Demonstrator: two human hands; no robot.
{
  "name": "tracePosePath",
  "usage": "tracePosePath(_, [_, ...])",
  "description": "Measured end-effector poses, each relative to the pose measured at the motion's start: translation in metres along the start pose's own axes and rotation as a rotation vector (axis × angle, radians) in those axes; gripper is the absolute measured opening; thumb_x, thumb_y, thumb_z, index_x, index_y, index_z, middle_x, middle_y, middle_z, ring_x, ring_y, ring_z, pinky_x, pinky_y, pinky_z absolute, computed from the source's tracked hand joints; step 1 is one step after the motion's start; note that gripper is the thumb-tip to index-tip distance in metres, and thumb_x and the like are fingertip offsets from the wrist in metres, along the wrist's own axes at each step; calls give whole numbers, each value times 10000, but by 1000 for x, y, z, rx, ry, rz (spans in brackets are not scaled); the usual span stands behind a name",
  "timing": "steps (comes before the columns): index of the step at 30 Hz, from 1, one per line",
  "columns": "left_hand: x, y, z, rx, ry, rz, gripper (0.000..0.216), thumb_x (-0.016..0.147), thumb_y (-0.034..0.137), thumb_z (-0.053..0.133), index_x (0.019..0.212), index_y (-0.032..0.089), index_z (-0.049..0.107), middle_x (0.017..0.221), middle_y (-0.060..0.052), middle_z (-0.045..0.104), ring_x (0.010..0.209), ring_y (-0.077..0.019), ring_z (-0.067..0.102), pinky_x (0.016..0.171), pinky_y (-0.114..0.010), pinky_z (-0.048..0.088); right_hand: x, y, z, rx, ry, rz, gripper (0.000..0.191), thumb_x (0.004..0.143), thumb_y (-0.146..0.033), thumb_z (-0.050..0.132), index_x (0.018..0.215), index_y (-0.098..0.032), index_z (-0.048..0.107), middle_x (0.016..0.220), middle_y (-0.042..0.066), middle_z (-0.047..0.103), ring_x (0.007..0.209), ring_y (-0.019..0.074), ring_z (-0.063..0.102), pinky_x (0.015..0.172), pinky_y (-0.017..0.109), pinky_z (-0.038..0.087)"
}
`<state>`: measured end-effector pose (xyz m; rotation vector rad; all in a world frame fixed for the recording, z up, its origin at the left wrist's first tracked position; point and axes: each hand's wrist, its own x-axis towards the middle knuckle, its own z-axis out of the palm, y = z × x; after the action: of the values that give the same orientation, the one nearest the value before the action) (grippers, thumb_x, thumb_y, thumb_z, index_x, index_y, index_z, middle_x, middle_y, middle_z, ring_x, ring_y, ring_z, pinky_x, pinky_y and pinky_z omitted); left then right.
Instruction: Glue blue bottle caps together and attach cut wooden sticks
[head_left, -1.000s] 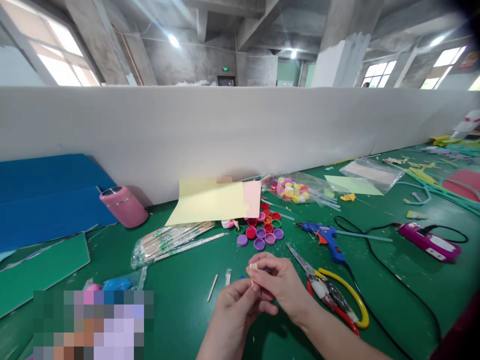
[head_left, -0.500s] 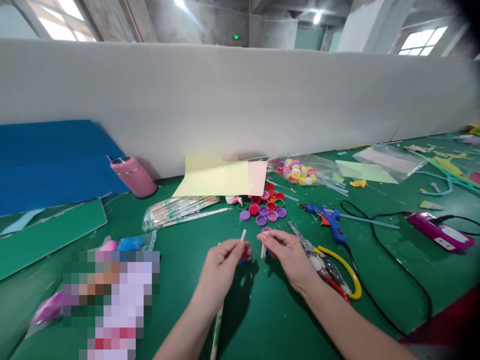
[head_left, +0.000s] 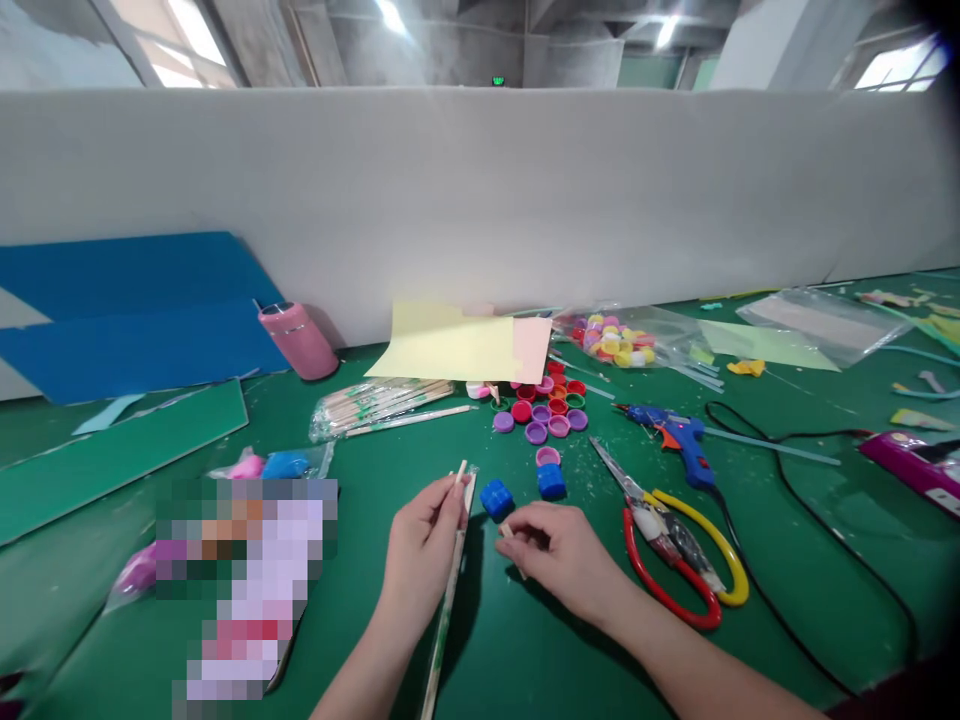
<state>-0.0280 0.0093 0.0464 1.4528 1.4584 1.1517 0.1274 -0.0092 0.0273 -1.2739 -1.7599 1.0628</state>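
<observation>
My left hand [head_left: 429,535] is closed in a pinch on a short wooden stick [head_left: 462,468], its pale end sticking up past the fingers. A long, thin wrapped stick [head_left: 442,630] runs along the table beside that hand. My right hand [head_left: 555,550] pinches another small wooden stick piece [head_left: 505,531], mostly hidden by the fingers. Just beyond the right fingers sit a blue cap piece [head_left: 496,499] and a second blue cap piece [head_left: 551,481]. A pink bottle cap [head_left: 548,457] touches the second one. Red-and-yellow-handled scissors [head_left: 660,530] lie to the right.
Loose coloured caps [head_left: 536,432] lie ahead, near yellow paper [head_left: 450,345] and bagged wooden sticks [head_left: 382,405]. A blue glue gun [head_left: 675,440] with a black cord [head_left: 780,600] is at right. Left are a pink cup [head_left: 300,342] and a green board [head_left: 135,460].
My hands have moved apart, the right one lower and toward me, the left one leftward. The blue caps are now uncovered. The view has turned slightly left.
</observation>
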Motion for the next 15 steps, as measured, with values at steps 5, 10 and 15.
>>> tracePosePath(5, [-10,-5,5,16,-17,52,204,803,304,469,857,197,635,522,38,501,532,-142,468,559,-235,343,-2,4,5,-327,-21,-64,125,771,-256,554,690,-179,609,623,-15,535,565,117,489,521,204,340])
tracePosePath(10, [-15,-5,4,-175,-19,-34,232,790,329,486,957,194,572,523,47,515,499,-126,448,519,-224,352,0,4,12,-599,-85,-84,131,813,-243,493,814,-189,612,750,30,597,666,161,557,574,234,362])
tracePosePath(15, [-14,-2,3,-361,-27,-127,157,813,345,452,859,200,492,549,43,558,466,-102,437,493,-215,351,0,6,14,-610,-99,-78,155,825,-241,471,878,-195,610,804,38,590,714,171,571,607,239,388])
